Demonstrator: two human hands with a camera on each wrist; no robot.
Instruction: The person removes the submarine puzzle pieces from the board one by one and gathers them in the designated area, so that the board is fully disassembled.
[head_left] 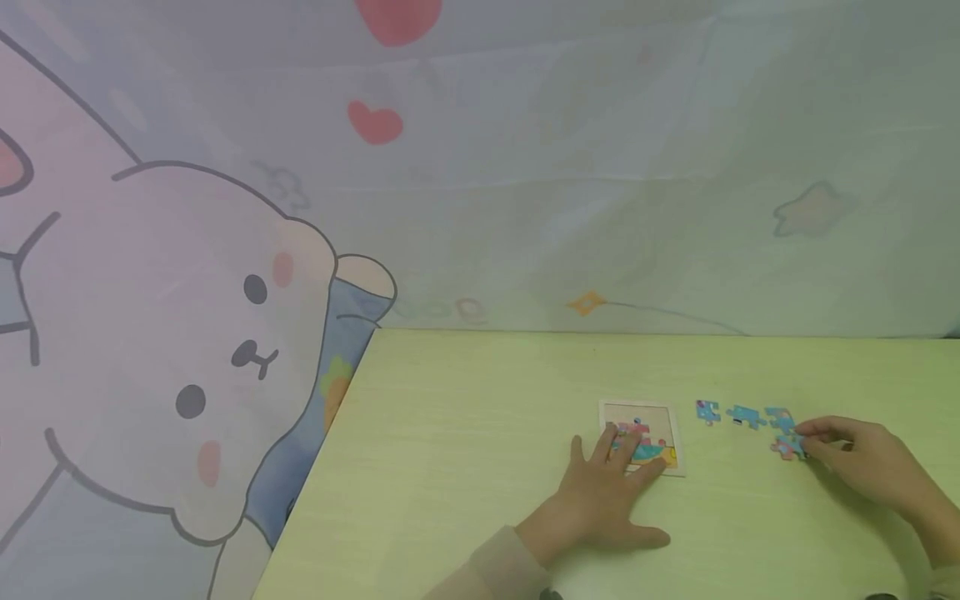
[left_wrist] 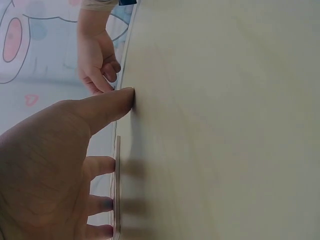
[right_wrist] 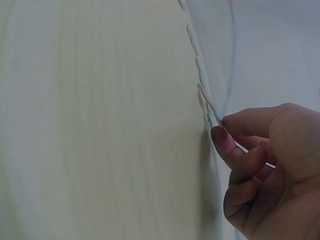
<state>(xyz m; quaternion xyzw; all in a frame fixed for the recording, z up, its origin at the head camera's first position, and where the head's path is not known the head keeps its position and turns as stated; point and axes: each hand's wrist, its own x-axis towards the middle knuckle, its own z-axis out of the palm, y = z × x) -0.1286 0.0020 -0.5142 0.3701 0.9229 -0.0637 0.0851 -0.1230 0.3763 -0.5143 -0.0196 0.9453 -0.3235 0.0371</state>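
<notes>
My left hand (head_left: 603,500) lies spread over the lower left of a small framed puzzle board (head_left: 637,408), its fingertips on the board and its thumb out to the right on the table. A few coloured pieces show in the board's lower half; part of the picture is hidden under the fingers. At the right, my right hand (head_left: 862,454) pinches a pink and blue puzzle piece (head_left: 787,447) between thumb and forefinger. In the right wrist view that puzzle piece (right_wrist: 211,106) is tilted, one edge up off the table.
Between the board and my right hand lie loose blue puzzle pieces: one (head_left: 707,411) nearest the board, another (head_left: 746,416) beside it, and a third (head_left: 781,418) just behind the held one. The pale table (head_left: 450,433) ends at a printed cloth backdrop (head_left: 525,208).
</notes>
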